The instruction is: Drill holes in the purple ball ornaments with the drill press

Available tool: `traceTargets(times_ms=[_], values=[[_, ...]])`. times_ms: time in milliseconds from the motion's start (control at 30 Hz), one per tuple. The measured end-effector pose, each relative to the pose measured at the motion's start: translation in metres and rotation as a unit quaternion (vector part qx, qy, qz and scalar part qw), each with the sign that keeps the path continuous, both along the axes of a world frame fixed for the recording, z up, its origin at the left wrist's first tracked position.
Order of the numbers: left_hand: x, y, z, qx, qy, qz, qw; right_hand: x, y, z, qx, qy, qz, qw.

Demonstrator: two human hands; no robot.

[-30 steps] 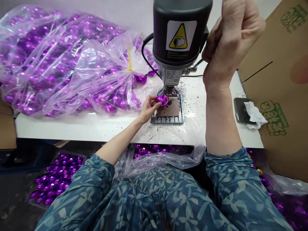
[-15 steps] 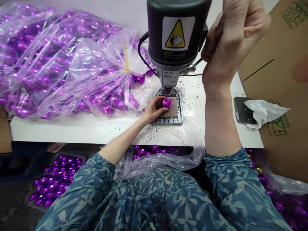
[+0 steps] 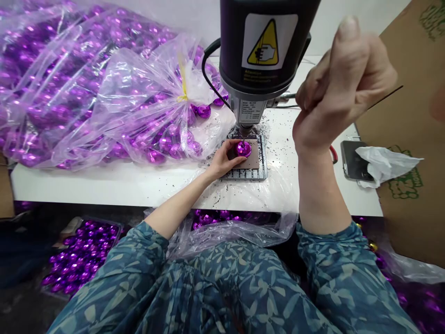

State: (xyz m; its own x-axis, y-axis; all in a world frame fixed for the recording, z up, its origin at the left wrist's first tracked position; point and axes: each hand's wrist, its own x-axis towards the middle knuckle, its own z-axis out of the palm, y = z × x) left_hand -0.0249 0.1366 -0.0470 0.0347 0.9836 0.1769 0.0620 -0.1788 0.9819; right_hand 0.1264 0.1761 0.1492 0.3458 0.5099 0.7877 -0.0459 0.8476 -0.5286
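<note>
My left hand (image 3: 225,158) pinches a shiny purple faceted ball (image 3: 243,149) between thumb and fingers. The ball rests on a flat brown board (image 3: 253,160) on the slotted metal base (image 3: 239,175) of a drill press (image 3: 267,51). Right above the ball is the press's chuck (image 3: 245,130); whether the bit is in the ball I cannot tell. Raised at the right of the press, my right hand (image 3: 347,83) is closed around the end of its lever (image 3: 288,97), most of which the fingers hide.
A tied clear bag (image 3: 86,93) of purple balls fills the table's left side. Dark shavings lie around the base. A phone (image 3: 354,160) with crumpled tissue (image 3: 387,162) lies right, beside a cardboard box (image 3: 410,116). A tray of balls (image 3: 83,260) stands below left.
My right hand has come down a little with the lever. My left hand still holds the ball under the chuck. The whole view has shifted slightly.
</note>
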Motion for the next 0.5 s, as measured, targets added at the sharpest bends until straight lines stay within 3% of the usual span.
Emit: traceTargets(times_ms=[200,367,500], values=[[0.000,0.000,-0.003,0.005,-0.002,0.002,1.000,0.004,-0.013,-0.026,-0.016,0.016,-0.005,1.000],[0.002,0.000,0.000,-0.007,-0.031,-0.002,1.000,0.005,-0.005,-0.043,0.063,0.057,0.046,0.995],[0.003,0.000,0.001,-0.021,-0.043,0.004,0.999,0.010,-0.004,-0.054,0.067,0.052,0.047,0.995]])
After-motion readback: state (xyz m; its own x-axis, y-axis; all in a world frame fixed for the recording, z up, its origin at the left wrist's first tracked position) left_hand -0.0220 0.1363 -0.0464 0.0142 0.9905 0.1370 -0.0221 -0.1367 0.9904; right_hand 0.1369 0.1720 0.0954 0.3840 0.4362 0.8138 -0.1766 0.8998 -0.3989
